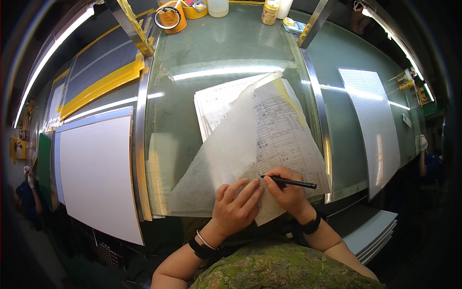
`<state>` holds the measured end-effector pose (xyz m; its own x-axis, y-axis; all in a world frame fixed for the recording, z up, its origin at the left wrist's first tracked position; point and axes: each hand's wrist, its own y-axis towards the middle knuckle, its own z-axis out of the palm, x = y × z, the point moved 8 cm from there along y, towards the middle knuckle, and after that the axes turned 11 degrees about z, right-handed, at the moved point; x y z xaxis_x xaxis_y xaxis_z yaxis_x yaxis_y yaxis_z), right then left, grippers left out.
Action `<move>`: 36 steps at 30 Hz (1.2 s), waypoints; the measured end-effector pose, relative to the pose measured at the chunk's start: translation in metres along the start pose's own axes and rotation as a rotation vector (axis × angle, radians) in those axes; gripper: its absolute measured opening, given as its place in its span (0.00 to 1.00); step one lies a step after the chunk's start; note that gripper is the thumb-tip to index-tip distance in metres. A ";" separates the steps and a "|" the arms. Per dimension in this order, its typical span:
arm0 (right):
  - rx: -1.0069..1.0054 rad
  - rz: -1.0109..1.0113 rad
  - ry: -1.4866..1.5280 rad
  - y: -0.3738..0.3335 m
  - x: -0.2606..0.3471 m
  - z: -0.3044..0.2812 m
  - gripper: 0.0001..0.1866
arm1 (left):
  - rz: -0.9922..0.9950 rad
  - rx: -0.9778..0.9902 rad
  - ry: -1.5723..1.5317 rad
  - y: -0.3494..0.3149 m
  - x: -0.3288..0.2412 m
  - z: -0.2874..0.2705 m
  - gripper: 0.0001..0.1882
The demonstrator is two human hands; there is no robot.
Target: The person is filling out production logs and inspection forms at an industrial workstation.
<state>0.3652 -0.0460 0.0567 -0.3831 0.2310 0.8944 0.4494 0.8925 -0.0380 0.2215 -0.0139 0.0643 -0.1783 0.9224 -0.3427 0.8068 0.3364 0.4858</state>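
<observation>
A black pen [298,183] is pinched in my right hand [286,192], its tip down on the papers near my left fingertips. Beneath it lies a printed form [284,130] with tables and lines of text, part of a loose stack. A thin translucent sheet [226,149] is folded back across the left side of this form. My left hand [238,207] rests on the sheet's lower part, fingers extended and slightly bent, pressing it down. Under the form's upper left, more white papers [211,96] stick out.
The papers lie on a green glass-topped table [178,106] with metal edge rails. To the left stands a large white board [96,173]; to the right, a ruled white panel [370,120]. Tape rolls [169,17] and bottles sit at the back. Co-workers' gloved hands [423,143] show at both sides.
</observation>
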 end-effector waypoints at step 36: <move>-0.042 -0.010 0.101 0.002 -0.012 -0.016 0.06 | 0.018 0.131 0.023 0.005 -0.003 0.009 0.17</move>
<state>0.3833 -0.0534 0.0526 -0.3051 0.1799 0.9352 0.4799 0.8772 -0.0122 0.2305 -0.0163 0.0604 -0.1751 0.9326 -0.3155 0.8764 0.2937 0.3817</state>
